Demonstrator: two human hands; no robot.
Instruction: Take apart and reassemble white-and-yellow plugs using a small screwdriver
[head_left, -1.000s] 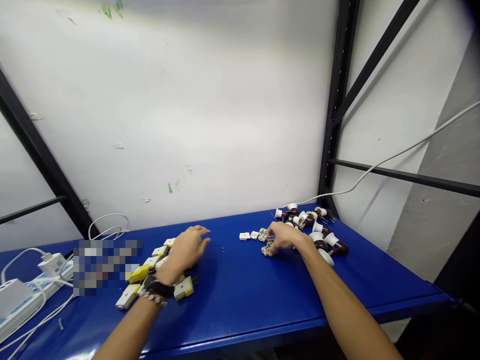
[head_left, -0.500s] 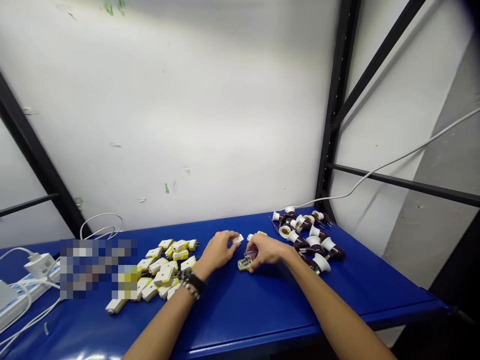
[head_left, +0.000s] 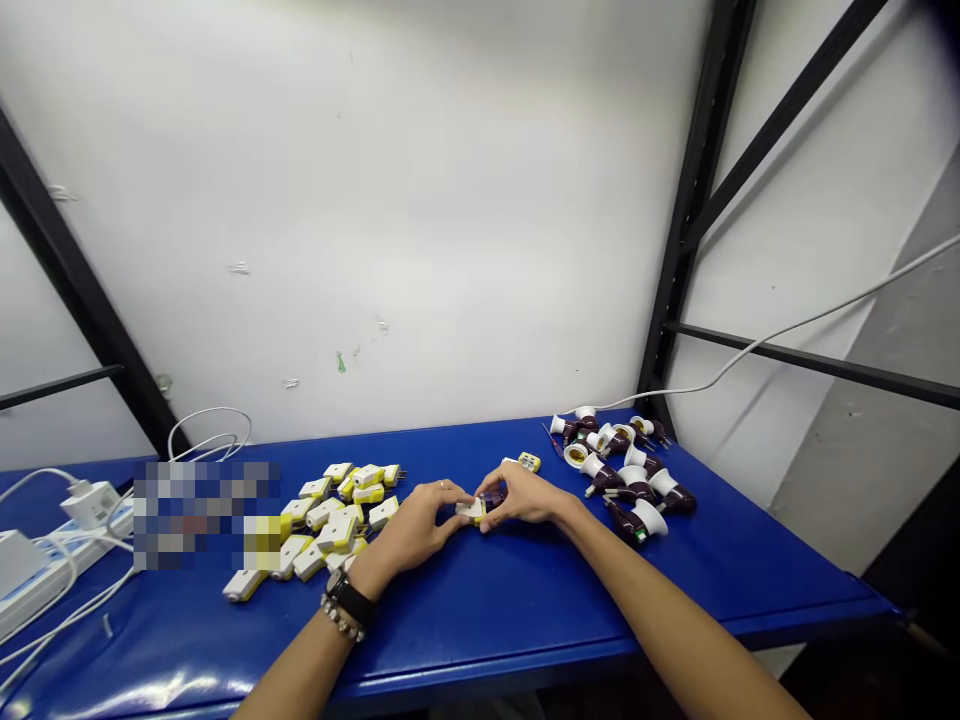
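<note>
Low over the table, my left hand [head_left: 421,522] pinches a white plastic cover [head_left: 469,508] between thumb and fingers. The cover lies against a yellow plug housing [head_left: 481,519], which my right hand [head_left: 519,496] grips from the other side. A dark purple part [head_left: 493,498] shows under the right fingers; how it joins the housing is hidden. Just behind the right hand lies another yellow-and-white plug piece [head_left: 529,461]. To the left of my left hand is a pile of white-and-yellow two-pin plugs [head_left: 339,530].
Several purple-and-white lamp holders [head_left: 634,480] are heaped on the right, beside a thin screwdriver [head_left: 553,441]. A white power strip [head_left: 45,580] with cables sits at the left of the blue table [head_left: 480,620]. Black rack posts [head_left: 679,250] flank the white back wall.
My left hand has brought the white cover down and right onto the yellow housing. My right hand has turned the housing and come closer to the left one. The view has shifted slightly.
</note>
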